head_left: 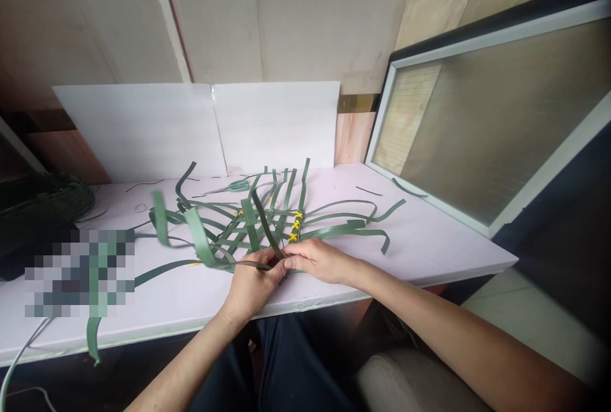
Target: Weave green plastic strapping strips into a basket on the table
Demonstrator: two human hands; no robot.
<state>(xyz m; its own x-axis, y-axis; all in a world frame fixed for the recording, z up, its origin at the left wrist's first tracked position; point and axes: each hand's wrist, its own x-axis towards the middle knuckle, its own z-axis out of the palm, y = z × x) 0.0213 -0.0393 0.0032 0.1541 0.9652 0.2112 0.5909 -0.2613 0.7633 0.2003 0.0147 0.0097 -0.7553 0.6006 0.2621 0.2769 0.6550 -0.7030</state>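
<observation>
A loose lattice of green flat weaving strips lies on the table in front of me, its long ends curling out on several sides. Yellow ties cross over one strip at its right side. At the near edge of the lattice, my left hand is closed on a green strip that bends up and away to the left. My right hand pinches at the same spot, its fingertips meeting the left thumb. A darker strip rises from between the hands. The exact crossing under the fingers is hidden.
Scissors with green handles lie behind the lattice. A dark green woven basket stands at the far left. White boards lean at the back, and a framed pane stands at right. The table's front edge is close to me.
</observation>
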